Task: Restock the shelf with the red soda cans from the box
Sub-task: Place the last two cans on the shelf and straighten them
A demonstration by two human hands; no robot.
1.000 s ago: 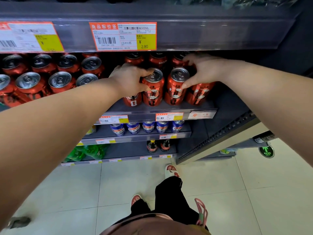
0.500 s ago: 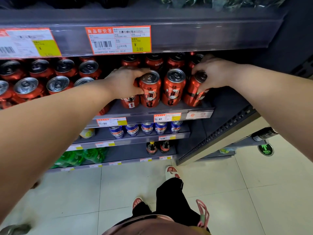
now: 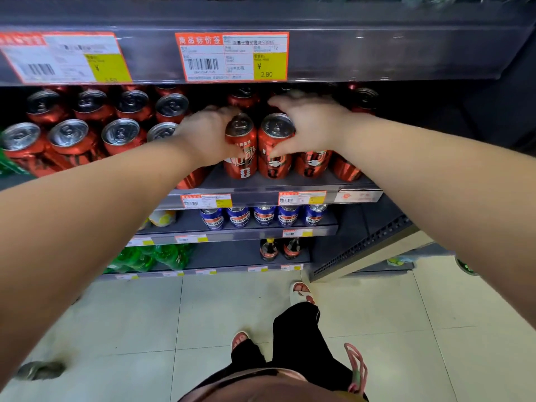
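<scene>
Red soda cans fill the grey shelf in rows, silver tops facing me. Two front cans stand side by side at the middle: the left can and the right can. My left hand wraps the left can's left side, thumb on its front. My right hand cups the right can from the right, thumb on its label. More red cans stand to the right under my right wrist. The box is out of view.
The shelf above carries orange price tags. Below are blue cans, dark bottles and green bottles. The shelf unit ends at the right over pale floor tiles. My legs and sandals show at the bottom.
My right hand has moved left from the rightmost front can onto the middle right can. My left hand has stayed on the can beside it. The view has tilted slightly.
</scene>
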